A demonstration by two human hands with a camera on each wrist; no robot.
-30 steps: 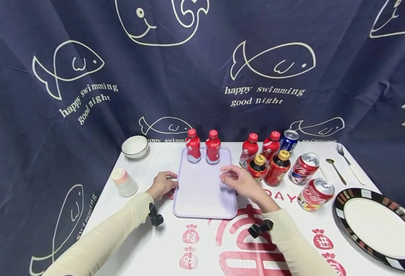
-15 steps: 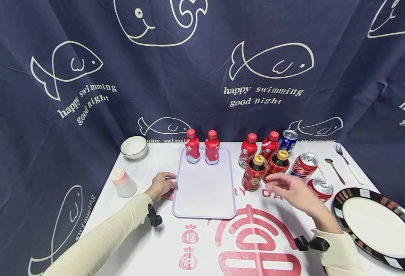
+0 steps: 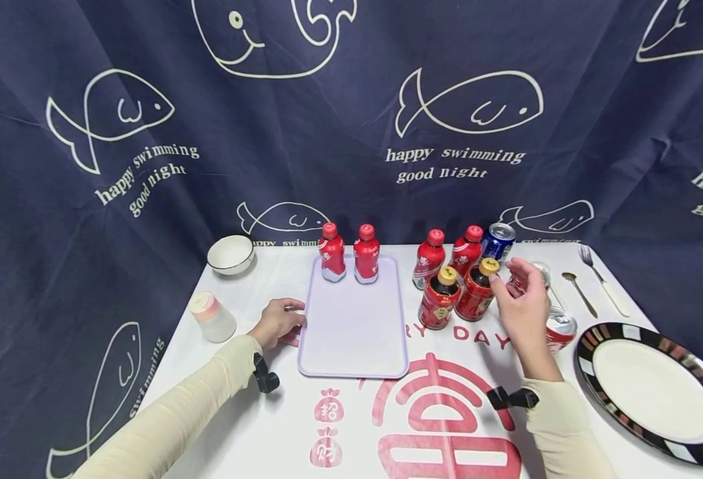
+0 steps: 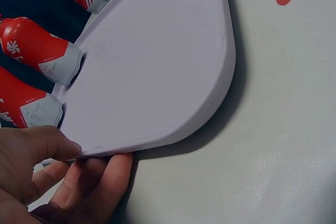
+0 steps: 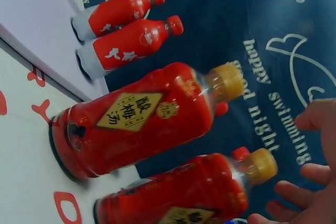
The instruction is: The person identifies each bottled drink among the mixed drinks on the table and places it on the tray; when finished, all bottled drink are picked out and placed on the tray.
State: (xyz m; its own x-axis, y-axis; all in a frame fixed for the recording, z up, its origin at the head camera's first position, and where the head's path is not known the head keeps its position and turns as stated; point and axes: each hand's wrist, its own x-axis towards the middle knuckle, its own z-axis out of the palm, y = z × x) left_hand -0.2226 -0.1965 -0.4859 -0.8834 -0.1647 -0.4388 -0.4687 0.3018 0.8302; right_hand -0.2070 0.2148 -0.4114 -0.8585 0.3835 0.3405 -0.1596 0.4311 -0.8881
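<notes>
My left hand (image 3: 278, 322) pinches the left rim of a pale lilac tray (image 3: 354, 329), its thumb on top and fingers below the edge in the left wrist view. Two red-capped bottles (image 3: 366, 256) stand at the tray's far end. My right hand (image 3: 525, 316) is raised just right of two dark drink bottles with yellow caps and red labels, the nearer one (image 5: 136, 121) and the farther one (image 5: 184, 195). Its fingers are spread and loosely bent, with nothing between them. Behind it, a red can (image 3: 515, 287) is mostly hidden.
Two more red-capped bottles (image 3: 430, 261) and a blue can (image 3: 499, 241) stand at the back. Another red can (image 3: 561, 329), a spoon (image 3: 580, 294), a fork (image 3: 605, 283) and a black-rimmed plate (image 3: 653, 392) lie right. Left are a white bowl (image 3: 231, 255) and a pink-topped bottle (image 3: 213, 319).
My right hand has moved right from the tray's right edge, passed in front of the yellow-capped bottles, then risen beside them. The left hand stays at the tray's rim.
</notes>
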